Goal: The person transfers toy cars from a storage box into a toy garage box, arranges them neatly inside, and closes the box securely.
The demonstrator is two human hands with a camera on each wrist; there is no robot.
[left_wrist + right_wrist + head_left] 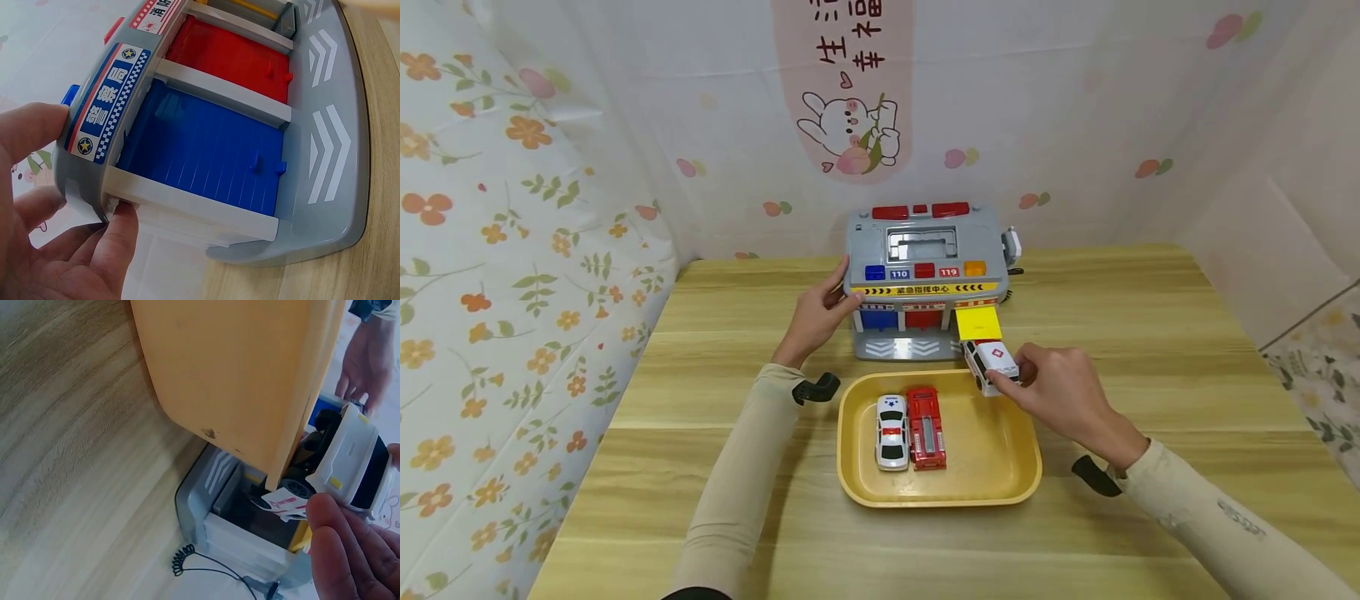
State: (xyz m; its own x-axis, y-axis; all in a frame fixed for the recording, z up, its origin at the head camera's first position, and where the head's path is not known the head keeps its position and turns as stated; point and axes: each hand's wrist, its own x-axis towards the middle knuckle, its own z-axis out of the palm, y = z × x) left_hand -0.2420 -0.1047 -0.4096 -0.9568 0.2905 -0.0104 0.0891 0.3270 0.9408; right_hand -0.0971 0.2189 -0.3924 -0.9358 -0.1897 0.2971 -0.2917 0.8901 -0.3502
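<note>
A grey toy emergency station [868, 242] stands toward the back of the table. My left hand [820, 317] grips its left edge, thumb on the roof's front and fingers around the side. Below that hand is a lowered blue door [206, 147], with a lowered red door [234, 56] beside it. The yellow door [977, 323] at the right is raised. My right hand [1067, 392] pinches a white toy ambulance [344, 456] between thumb and fingers. In the head view the ambulance is just before the raised door, above the tray's back rim.
A yellow tray [936, 502] lies in front of the station. Inside it, a white toy police car [892, 454] and a red toy fire truck [927, 429] lie side by side. A coiled black cord [181, 561] hangs by the station's side. Patterned cloth [700, 108] rises behind the table.
</note>
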